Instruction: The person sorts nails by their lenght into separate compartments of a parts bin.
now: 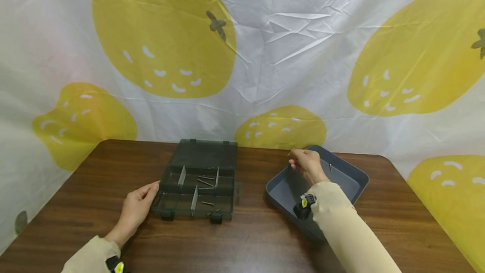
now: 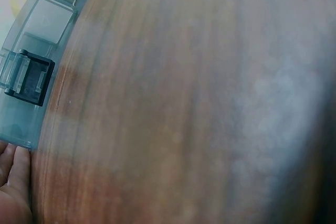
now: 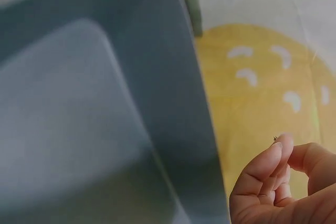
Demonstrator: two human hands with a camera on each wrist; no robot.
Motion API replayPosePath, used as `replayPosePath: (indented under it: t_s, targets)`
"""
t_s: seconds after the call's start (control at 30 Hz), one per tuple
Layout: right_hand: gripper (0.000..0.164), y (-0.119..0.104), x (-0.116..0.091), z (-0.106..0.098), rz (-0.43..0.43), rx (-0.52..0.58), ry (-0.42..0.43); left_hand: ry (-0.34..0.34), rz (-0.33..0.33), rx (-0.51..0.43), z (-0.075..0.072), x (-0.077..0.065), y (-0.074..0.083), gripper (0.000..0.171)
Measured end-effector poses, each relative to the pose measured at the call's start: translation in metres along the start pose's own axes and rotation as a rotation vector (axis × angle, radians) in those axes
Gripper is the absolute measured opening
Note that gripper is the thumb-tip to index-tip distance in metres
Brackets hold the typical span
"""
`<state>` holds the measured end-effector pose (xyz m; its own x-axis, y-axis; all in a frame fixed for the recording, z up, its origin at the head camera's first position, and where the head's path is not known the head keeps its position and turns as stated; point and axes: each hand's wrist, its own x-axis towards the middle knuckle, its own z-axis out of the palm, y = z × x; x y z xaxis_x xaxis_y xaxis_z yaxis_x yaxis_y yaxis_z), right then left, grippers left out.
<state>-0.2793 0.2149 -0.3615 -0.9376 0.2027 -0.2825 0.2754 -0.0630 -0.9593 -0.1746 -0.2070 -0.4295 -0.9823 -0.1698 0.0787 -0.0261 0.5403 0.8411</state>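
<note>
My left hand rests with its fingertips against the left side of a dark translucent divided storage box, whose lid stands open towards the back. Several long screws lie in its back middle compartment, and a shorter screw is in the front right one. In the left wrist view, extended fingers meet the box's corner near a black latch. Over the far left part of a grey tray, my right hand pinches a small screw between thumb and fingertips, most of it hidden.
Another screw lies in the tray near its back edge. Box and tray stand apart on a brown wooden table. Behind the table hangs a white cloth printed with yellow fruit.
</note>
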Motion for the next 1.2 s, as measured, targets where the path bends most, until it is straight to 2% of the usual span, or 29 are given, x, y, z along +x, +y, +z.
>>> replayPosePath:
  t_s: [0.2,0.43,0.57,0.83,1.07,1.2]
  targets:
    - [0.003,-0.007,-0.009,0.017,-0.033,0.001,-0.046,0.0,0.0,-0.004,0.0,0.0,0.001,0.049]
    - [0.007,-0.011,-0.021,0.042,-0.083,-0.009,-0.125,-0.007,0.0,-0.009,0.0,0.001,-0.001,0.049]
    - [0.011,-0.011,-0.029,0.057,-0.085,-0.001,-0.184,-0.009,-0.001,-0.008,0.0,0.001,-0.001,0.049]
    - [0.02,-0.006,-0.046,0.084,-0.114,-0.052,-0.258,0.004,0.011,0.001,0.0,0.002,-0.002,0.048]
    - [0.015,0.004,-0.057,0.101,-0.111,-0.073,-0.327,0.004,0.014,-0.001,0.0,0.002,-0.002,0.049]
    - [0.019,0.012,-0.061,0.109,-0.11,-0.09,-0.378,-0.002,0.002,-0.007,0.0,0.002,-0.002,0.049]
